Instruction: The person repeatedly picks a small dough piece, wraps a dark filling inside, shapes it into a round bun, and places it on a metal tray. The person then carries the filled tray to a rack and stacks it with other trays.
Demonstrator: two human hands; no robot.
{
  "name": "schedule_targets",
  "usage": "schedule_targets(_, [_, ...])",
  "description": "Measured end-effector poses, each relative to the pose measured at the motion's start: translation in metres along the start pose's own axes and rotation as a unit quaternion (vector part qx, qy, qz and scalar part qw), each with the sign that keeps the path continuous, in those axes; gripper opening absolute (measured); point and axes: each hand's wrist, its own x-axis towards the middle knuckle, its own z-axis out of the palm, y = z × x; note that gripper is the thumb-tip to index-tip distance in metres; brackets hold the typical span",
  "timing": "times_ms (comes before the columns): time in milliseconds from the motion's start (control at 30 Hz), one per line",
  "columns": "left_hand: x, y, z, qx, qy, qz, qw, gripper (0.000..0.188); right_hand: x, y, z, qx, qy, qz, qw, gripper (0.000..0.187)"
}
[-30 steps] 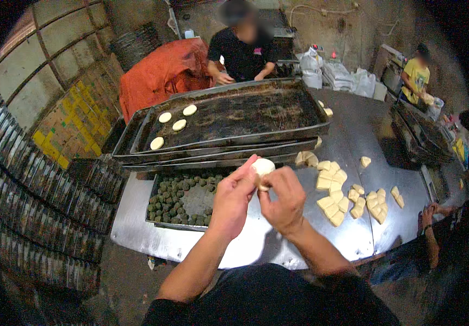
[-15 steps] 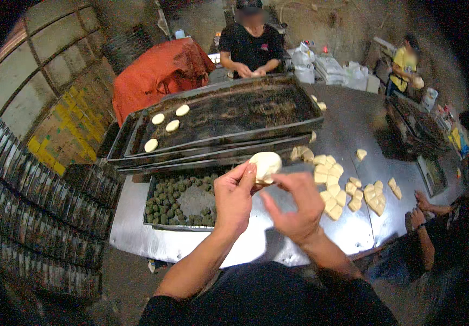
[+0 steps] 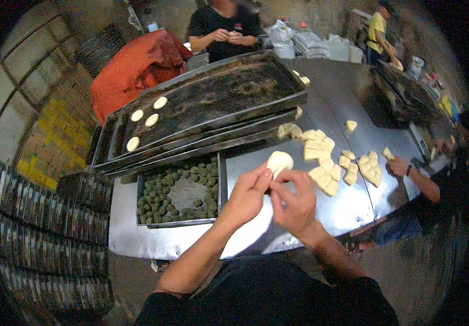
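Observation:
In front of me, a pale, rounded piece of dough is held up over the metal table. My left hand grips it from below and the left, thumb along its side. The fingers of my right hand are bunched together at the dough's lower right edge, in a pinch. Whether anything sits inside the dough is hidden. To the left below stands a shallow metal tray with many dark green balls. Cut dough chunks lie on the table right of my hands.
Stacked black baking trays, the top one holding a few flat dough rounds, span the far left. Across stands a person with hands together. At right, another person's hand touches a dough strip. Racks line the left.
My right hand has closed in from spread fingers to a pinch at the dough's edge. My view has shifted, and a co-worker's hand at right has reached to a dough strip.

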Motion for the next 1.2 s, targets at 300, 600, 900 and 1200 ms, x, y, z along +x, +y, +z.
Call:
schedule_targets(300, [-0.031,-0.167,0.016,0.180,-0.092,0.033,0.979,0.021,-0.086,0.028,-0.014,0.128,-0.103,0.301,0.939,0.028])
schedule_targets(600, [-0.051,-0.198,0.019,-0.175,-0.032,-0.291,0.940,0.037,0.002,0.036,-0.007,0.320,-0.049,0.144,0.935,0.076])
schedule_targets(900, [-0.024,-0.141,-0.040,-0.189,0.175,-0.218,0.941,0.049,-0.158,0.050,0.165,-0.082,-0.375,0.197,0.902,0.068])
schedule_targets(1200, [0.150,-0.235,0.180,0.323,-0.174,0.210,0.906,0.033,-0.194,0.065,0.083,-0.027,-0.374,0.116,0.920,0.036])
